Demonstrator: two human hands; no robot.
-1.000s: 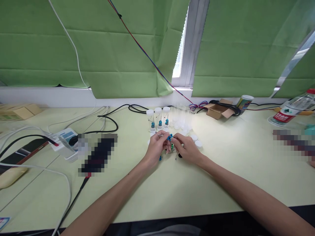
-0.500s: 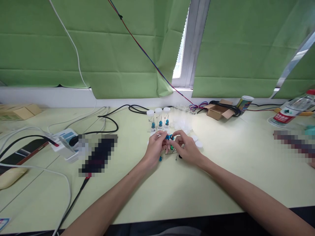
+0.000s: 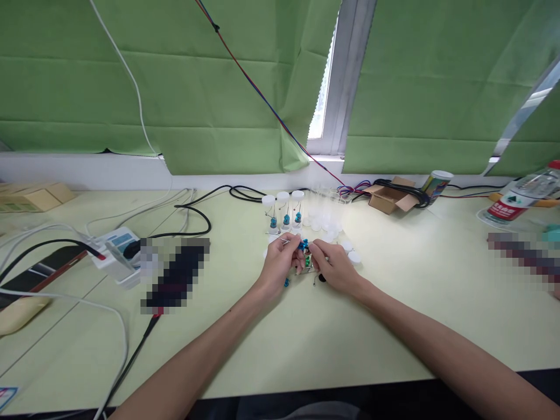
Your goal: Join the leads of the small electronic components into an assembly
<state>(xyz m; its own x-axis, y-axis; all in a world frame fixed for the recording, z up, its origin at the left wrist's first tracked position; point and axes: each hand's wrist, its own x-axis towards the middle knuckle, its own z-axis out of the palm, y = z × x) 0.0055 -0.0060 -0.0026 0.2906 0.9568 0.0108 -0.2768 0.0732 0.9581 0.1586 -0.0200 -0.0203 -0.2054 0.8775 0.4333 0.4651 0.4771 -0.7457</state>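
My left hand (image 3: pixel 282 256) is closed in a pinch on a small blue part (image 3: pixel 303 244), with a thin pale rod or wire sticking out to the left. Close on its other side, my right hand (image 3: pixel 335 263) has thumb and fingers pressed together at the part's dark end; what lies between those fingertips is too small to make out. Below the hands is a small green piece (image 3: pixel 307 261), partly hidden. Another blue piece (image 3: pixel 286 282) and a black disc (image 3: pixel 322 278) lie on the table nearer me. Behind stand three white-capped clear vials (image 3: pixel 283 211) holding blue parts with wires.
More clear vials (image 3: pixel 321 219) and loose white caps (image 3: pixel 354 257) sit behind and right of my hands. A power strip (image 3: pixel 116 251) with cables is on the left. At the back right are a small cardboard box (image 3: pixel 391 198), a can (image 3: pixel 437 185) and a bottle (image 3: pixel 520 195).
My right hand's fingers have drawn together into a pinch against the blue part. The left hand keeps its hold, and the view has shifted very slightly.
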